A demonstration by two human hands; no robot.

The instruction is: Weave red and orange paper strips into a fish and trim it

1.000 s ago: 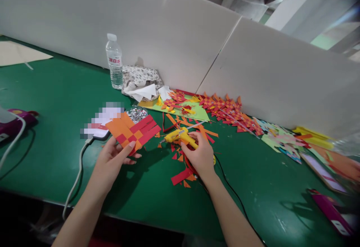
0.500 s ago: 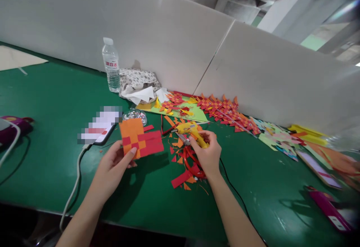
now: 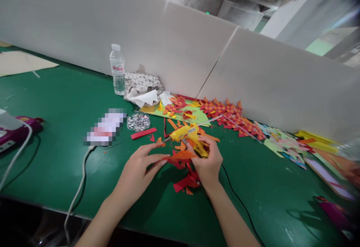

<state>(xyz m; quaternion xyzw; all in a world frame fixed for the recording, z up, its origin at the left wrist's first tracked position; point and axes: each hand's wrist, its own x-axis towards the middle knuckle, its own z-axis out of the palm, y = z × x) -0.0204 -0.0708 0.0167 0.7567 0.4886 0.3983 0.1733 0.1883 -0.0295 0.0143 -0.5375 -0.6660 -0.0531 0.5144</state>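
Note:
My left hand (image 3: 140,170) pinches the orange and red woven paper piece (image 3: 181,156) by its left end, tilted almost edge-on. Its right end reaches my right hand (image 3: 209,166), and whether that thumb presses on it I cannot tell. My right hand's fingers are wrapped round the yellow glue gun (image 3: 185,132), whose nozzle points left, above the paper. Beneath lie orange and red paper scraps (image 3: 184,183). Red-handled scissors are mostly hidden there. A red paper strip (image 3: 143,133) lies left of the nozzle.
Behind are a clear tray of small round eyes (image 3: 138,122), a water bottle (image 3: 118,71) and a tissue pouch (image 3: 143,84). Woven paper fish (image 3: 225,112) line the partition. A phone (image 3: 106,129) with a white cable lies left; the glue gun's black cord (image 3: 237,194) runs right.
My left hand has moved right, bringing the woven paper up to my right hand and tipping it from facing me to nearly edge-on. The glue gun stays in my right hand.

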